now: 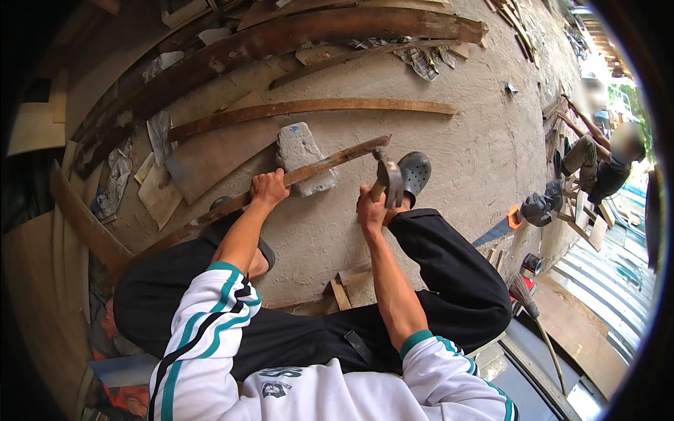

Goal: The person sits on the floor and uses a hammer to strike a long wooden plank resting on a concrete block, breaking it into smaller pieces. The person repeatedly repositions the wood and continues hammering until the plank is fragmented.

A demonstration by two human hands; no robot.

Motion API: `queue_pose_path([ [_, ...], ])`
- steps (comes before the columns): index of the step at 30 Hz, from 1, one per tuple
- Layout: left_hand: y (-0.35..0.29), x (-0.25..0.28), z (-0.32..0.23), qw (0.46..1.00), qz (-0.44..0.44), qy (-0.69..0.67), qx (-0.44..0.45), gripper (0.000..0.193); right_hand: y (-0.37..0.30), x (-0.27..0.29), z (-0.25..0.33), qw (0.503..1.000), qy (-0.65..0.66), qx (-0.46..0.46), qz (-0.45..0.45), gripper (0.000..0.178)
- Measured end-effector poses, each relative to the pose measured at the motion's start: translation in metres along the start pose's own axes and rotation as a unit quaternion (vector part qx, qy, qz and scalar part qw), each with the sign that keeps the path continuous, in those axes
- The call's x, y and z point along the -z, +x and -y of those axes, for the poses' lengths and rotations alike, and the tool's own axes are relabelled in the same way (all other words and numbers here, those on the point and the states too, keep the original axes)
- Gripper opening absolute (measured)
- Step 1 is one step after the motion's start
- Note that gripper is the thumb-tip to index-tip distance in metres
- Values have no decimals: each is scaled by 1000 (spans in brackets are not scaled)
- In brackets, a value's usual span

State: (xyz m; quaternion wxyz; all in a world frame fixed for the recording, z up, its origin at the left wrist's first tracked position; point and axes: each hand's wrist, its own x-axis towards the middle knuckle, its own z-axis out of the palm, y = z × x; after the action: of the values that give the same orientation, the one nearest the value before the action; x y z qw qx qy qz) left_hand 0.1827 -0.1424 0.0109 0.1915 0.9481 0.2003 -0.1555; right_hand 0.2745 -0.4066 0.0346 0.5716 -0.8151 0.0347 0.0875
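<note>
My left hand [269,188] is closed round a long, narrow wooden strip [330,162]. The strip slants from beside my left leg up to the right, and its far part lies across a rough grey concrete block [300,149] on the ground. In my right hand [371,209] is a claw hammer [390,177], gripped by its wooden handle. The hammer's head is raised, just right of the strip's far end and in front of my right clog [415,173]. Whether a nail is in the strip is too small to tell.
Beyond the block lie another wooden strip [330,106], a long brown beam [295,34] and crumpled paper [421,63]. Flat boards [217,151] lie to the left. At right are a handsaw [500,228], a brush [525,295], an open can [531,264] and a person [611,165] working.
</note>
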Motion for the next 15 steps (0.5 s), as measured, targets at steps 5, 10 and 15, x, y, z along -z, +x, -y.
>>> queue_pose_path([
  [5,-1,4,-5,1000,1,-2,-2,31,7,-16,2,969,-219,-89,75,24],
  [10,0,-4,1,1000,-12,5,1,29,9,-15,71,975,-114,-188,20,32],
  [15,-4,4,2,998,-29,28,-39,34,-19,17,66,972,-120,-197,47,28],
])
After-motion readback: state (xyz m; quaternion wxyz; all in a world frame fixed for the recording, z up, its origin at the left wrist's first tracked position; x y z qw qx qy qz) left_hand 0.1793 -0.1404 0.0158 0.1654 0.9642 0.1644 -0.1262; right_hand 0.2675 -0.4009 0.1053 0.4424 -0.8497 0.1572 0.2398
